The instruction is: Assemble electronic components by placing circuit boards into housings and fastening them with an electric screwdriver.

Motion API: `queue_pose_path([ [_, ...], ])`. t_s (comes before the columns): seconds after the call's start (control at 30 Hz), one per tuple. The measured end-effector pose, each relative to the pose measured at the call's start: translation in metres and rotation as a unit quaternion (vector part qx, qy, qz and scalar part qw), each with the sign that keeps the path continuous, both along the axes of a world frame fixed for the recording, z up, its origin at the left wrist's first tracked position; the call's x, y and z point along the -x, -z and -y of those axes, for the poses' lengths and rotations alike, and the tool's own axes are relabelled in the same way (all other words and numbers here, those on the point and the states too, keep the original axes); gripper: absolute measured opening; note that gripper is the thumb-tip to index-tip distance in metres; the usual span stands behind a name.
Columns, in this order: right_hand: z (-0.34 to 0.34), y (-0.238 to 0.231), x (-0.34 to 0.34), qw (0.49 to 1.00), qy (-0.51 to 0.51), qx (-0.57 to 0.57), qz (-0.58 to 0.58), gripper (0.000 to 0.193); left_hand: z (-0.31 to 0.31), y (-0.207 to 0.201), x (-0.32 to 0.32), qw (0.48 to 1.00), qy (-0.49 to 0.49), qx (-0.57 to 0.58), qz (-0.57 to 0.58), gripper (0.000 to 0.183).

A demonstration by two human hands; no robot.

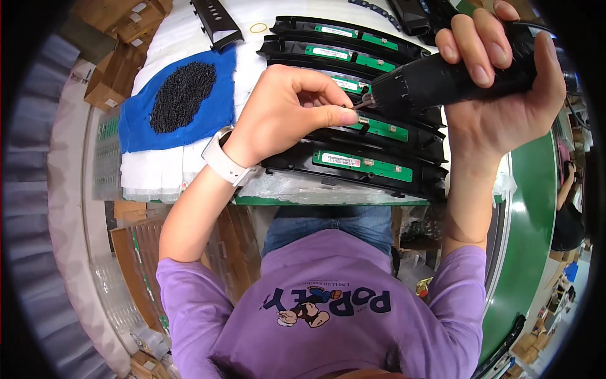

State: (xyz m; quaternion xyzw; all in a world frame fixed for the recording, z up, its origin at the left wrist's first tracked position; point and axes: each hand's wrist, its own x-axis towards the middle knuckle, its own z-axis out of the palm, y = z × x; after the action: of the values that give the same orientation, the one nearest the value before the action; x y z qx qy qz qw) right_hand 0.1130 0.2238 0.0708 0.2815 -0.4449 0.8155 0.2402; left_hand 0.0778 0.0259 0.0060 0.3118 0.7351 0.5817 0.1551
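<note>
At the near edge of the bench, your right hand (499,95) is wrapped tight around a black electric screwdriver (442,79), its tip down at the green circuit strip (379,128) on one of the black plastic housings (353,165). Your left hand (287,114) is pinched shut, thumb and forefinger right at the bit; I can't tell whether a screw sits between them. With fingertips that close, a slip of the bit could nick them or gouge the strip, and a tilted driver could cross-thread or drop the screw. About 6 housings lie stacked and overlapping, so the one under the tip may rock. Further left, a heap of small black screws (182,95) rests on a blue cloth (142,126); cardboard boxes (117,69) crowd that far corner.
</note>
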Motion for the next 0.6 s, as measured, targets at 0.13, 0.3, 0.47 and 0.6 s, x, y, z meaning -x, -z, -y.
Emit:
queue_pose_path([
  [0.13,-0.002,-0.005,0.0,0.996,-0.061,0.039,0.054,0.033,0.004,0.004,0.0,0.998,0.007,-0.04,0.039,0.009],
  [0.3,0.018,0.003,0.009,0.983,0.013,0.108,0.146,0.034,0.011,0.013,0.003,0.994,0.0,-0.071,0.078,0.009],
  [0.47,-0.012,-0.003,0.018,0.98,-0.126,0.067,0.14,0.033,0.008,0.017,0.008,0.993,0.011,-0.116,-0.034,0.01],
  [0.6,-0.016,0.009,0.023,0.973,-0.196,-0.069,0.096,0.042,0.01,0.012,0.013,0.991,-0.065,-0.083,-0.079,0.013],
])
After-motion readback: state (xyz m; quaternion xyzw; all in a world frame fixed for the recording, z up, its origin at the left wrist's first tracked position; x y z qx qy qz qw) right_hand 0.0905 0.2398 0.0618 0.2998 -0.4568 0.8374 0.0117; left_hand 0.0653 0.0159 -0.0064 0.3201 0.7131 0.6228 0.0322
